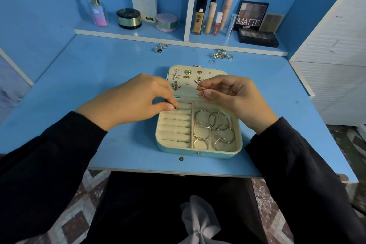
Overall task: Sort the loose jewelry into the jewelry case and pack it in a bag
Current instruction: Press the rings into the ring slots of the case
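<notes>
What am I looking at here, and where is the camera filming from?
No machine here: these are a person's two bare hands, filmed by one wide-angle camera worn on the head, looking down at a blue desk. An open jewelry case sits in the middle; its right compartment holds gold hoops and its lid carries earrings. The left hand pinches a small dark-stoned ring over the ring rolls. The right hand pinches thin gold rings above the lid. Loose silver rings lie further back on the desk, and cosmetics stand on the shelf behind.
</notes>
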Motion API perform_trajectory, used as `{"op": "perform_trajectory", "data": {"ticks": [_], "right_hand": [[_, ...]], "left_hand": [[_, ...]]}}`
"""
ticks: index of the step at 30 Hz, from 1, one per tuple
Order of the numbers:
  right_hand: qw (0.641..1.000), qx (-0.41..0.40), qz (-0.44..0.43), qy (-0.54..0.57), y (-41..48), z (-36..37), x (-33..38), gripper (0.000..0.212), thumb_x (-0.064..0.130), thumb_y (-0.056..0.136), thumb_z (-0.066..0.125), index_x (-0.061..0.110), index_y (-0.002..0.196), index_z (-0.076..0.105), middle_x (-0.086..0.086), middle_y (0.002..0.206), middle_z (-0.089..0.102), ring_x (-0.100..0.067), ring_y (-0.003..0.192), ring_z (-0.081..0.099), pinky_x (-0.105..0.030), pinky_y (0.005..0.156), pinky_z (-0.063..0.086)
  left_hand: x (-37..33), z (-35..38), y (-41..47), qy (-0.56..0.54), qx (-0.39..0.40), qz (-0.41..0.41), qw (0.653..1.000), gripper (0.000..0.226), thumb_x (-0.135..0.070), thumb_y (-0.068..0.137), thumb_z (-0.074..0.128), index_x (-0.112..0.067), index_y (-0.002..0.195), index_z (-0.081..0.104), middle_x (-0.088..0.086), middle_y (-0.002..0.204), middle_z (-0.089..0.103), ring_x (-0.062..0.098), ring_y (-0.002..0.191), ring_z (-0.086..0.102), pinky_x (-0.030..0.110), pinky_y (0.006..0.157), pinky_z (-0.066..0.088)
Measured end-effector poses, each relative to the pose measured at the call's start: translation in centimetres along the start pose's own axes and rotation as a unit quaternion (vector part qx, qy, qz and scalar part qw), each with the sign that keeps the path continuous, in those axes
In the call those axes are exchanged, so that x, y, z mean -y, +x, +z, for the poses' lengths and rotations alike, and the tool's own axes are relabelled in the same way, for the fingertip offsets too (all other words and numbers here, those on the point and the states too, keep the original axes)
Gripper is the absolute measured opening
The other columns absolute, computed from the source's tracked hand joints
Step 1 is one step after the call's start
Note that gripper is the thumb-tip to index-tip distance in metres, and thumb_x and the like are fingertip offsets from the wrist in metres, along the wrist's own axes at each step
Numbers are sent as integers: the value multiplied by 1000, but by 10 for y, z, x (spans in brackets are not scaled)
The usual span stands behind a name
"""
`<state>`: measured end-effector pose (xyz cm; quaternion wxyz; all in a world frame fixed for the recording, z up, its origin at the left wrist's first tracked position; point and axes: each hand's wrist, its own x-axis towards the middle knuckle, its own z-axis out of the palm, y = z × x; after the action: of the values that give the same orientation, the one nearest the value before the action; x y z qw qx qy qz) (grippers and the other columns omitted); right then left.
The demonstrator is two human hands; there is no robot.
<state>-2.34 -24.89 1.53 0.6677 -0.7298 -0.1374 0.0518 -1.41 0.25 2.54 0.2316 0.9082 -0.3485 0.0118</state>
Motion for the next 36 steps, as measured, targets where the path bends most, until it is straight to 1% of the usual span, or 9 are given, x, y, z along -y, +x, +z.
{"op": "perform_trajectory", "data": {"ticks": [4,7,10,12,17,23,27,30,36], "right_hand": [[997,5,7,-71,2,4,6,14,3,87,68,13,96,71,-9,91,75,-21,87,70,-40,86,53],[995,24,-11,-100,3,11,10,16,2,85,70,14,94,72,-7,93,75,-16,89,70,-30,85,55],[981,48,-42,-186,5,18,11,17,6,84,73,19,95,74,3,93,74,-7,84,66,-30,83,55],[967,61,-57,-239,6,20,10,19,6,84,73,20,96,75,11,89,72,-4,81,64,-31,81,53],[933,79,-106,-335,6,25,8,19,6,82,73,18,96,76,6,88,72,-6,78,62,-29,77,51],[898,110,-166,-393,8,29,6,22,2,80,71,17,96,77,3,90,71,-4,71,57,-23,71,50],[888,97,-177,-413,10,29,7,19,6,80,71,18,93,78,3,81,68,5,68,48,-8,69,37],[884,94,-166,-426,10,31,6,19,5,78,73,18,90,78,13,80,65,11,70,49,-3,70,34],[893,86,-129,-424,9,30,9,13,10,81,73,16,91,77,5,85,71,7,67,53,-4,70,37]], "left_hand": [[11,0,12,-88,-23,-35,995,12,-23,86,73,-28,97,75,-15,97,68,-2,94,61,11,88,43],[27,15,26,-100,-105,-62,987,20,-23,90,68,-29,110,70,-14,110,66,-6,104,58,13,97,42],[41,31,37,-118,-110,-74,984,32,-24,95,62,-23,127,63,-7,133,59,2,126,50,28,112,37],[43,38,42,-134,-105,-84,982,35,-23,97,59,-20,132,59,-5,142,53,4,133,44,30,116,32],[42,43,41,-166,-89,-112,976,40,-24,102,51,-19,141,51,-9,155,36,-3,140,31,13,114,21],[40,47,39,-173,-96,-125,972,41,-23,102,48,-21,143,48,-12,156,34,-5,140,30,16,116,22],[41,49,38,-179,-98,-125,971,40,-25,103,47,-24,143,49,-14,155,34,-7,139,30,16,115,23],[41,50,38,-174,-100,-128,971,40,-25,102,48,-25,142,49,-15,155,34,-9,137,31,9,111,22],[41,49,38,-182,-102,-131,969,40,-25,102,49,-25,142,50,-16,154,35,-9,137,31,11,111,22]]}}
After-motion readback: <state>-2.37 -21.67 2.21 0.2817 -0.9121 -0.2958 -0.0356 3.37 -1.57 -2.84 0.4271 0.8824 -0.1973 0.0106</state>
